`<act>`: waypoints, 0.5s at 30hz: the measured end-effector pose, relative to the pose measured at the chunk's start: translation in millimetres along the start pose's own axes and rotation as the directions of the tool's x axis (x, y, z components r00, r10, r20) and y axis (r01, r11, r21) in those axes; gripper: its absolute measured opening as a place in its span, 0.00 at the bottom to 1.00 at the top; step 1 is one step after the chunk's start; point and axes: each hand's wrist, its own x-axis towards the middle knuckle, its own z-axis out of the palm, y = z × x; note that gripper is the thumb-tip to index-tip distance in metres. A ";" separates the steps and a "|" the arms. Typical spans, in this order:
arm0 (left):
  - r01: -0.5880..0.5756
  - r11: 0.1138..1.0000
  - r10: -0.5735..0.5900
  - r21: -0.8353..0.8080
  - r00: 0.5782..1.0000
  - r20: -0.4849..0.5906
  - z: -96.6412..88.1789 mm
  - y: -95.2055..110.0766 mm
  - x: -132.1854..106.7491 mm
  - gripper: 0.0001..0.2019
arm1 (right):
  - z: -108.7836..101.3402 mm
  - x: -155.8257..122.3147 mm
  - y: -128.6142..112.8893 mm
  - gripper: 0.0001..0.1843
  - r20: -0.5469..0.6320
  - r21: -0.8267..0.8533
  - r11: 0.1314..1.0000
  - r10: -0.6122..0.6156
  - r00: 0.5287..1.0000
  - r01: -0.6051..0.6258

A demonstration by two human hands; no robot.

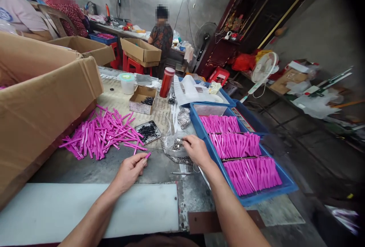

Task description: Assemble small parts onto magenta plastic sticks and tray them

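My left hand (132, 169) is closed, pinching a slim pink plastic piece (148, 155) whose tip sticks out past the fingers. My right hand (196, 149) reaches to a clear plastic bag holding small shiny metal parts (178, 144); its fingertips are pressed together at the bag's right side, and whatever they hold is too small to make out. Left of the hands lies a loose pile of pink plastic pieces (98, 135). Between pile and bag sits a shallow tray (157, 136) of small black parts. Another bag of metal parts (184, 118) lies farther back.
On the right, a blue crate (251, 200) holds upright rows of pink pieces. A large cardboard box (48, 114) stands at left. Farther back are a small carton (140, 107), a lidded tub (127, 85) and a red flask (167, 83). A pale board (142, 209) lies in front. Other people sit beyond.
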 end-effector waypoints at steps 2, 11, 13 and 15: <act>-0.002 1.000 0.002 -0.005 1.000 0.002 -0.4 -0.8 0.5 0.14 | 2.7 13.9 0.6 0.12 0.160 -0.155 0.988 0.018 0.987 0.007; -0.016 0.999 0.016 0.041 1.000 -0.013 -1.1 -1.2 1.4 0.13 | 26.9 34.1 3.8 0.09 0.426 -0.283 0.958 0.082 0.901 0.046; -0.029 0.998 0.030 0.050 0.999 -0.016 -1.3 -2.0 1.4 0.13 | 30.0 33.7 1.8 0.10 0.430 -0.302 0.952 0.091 0.898 0.048; -0.045 0.997 0.047 0.065 0.999 -0.025 -1.3 -3.4 1.3 0.13 | 31.1 32.4 -0.1 0.11 0.430 -0.310 0.949 0.086 0.899 0.058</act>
